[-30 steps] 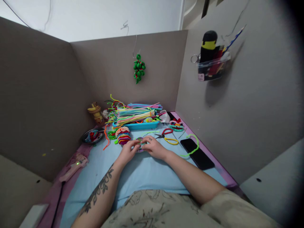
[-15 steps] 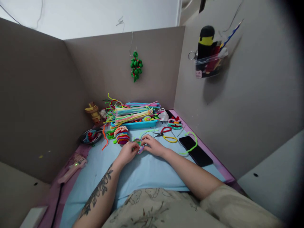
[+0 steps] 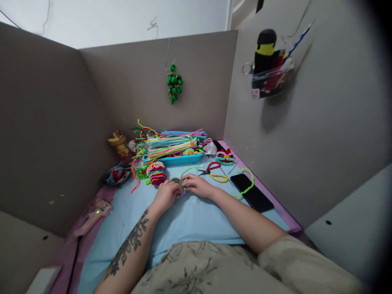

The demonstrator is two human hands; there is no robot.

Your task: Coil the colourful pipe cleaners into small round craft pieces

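Observation:
Between my hands, on the blue cloth, lies a small round piece of purple and green pipe cleaner, partly covered by fingers. My left hand grips its left side with closed fingers. At its right side my right hand pinches the edge, fingers bent and close together. A thin light green pipe cleaner stretches just beyond the fingers. Red-and-yellow-handled scissors lie to the right, blades pointing left. A striped pipe-cleaner bundle stands beyond my left hand.
A blue tray full of pipe cleaners sits at the back. On the right lie a phone and a bent green pipe cleaner across it. A pink glue gun and a dark bowl are left. Grey panels enclose the table.
My left hand's fingers have shifted slightly right and cover more of the pipe-cleaner piece. My right hand stays almost in place. The view has tilted a little.

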